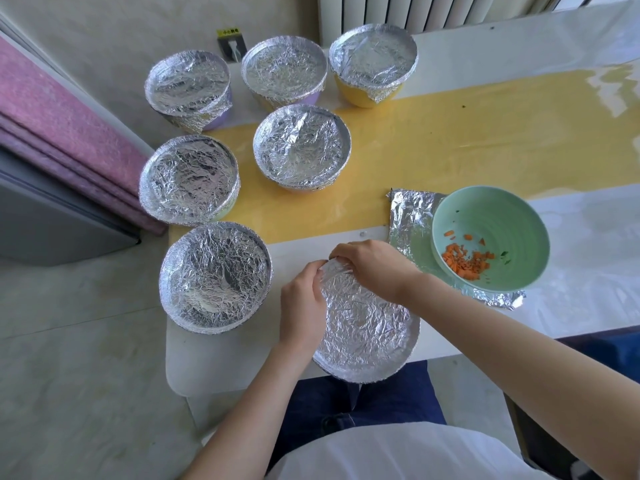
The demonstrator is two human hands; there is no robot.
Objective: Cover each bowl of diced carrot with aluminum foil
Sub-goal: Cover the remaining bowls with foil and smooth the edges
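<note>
White counter [450, 133] with a broad yellow strip carries everything. Take the pale green ribbed bowl [498, 220] as your marker: it sits uncovered, orange diced carrot [464, 263] in its bottom, on a flat sheet of silver foil [410, 213]. Left of it, at the counter's near edge, stands a round bowl under a crinkled silver foil cover [367, 334]. Your left grip [303, 303] and right grip [372, 268] both pinch that cover's fold at its far rim. Six more foil-topped bowls [214, 275] stand farther left and beyond. I judge this one nearly sealed; the green bowl lies just right of your right grip, the nearer hand.
</note>
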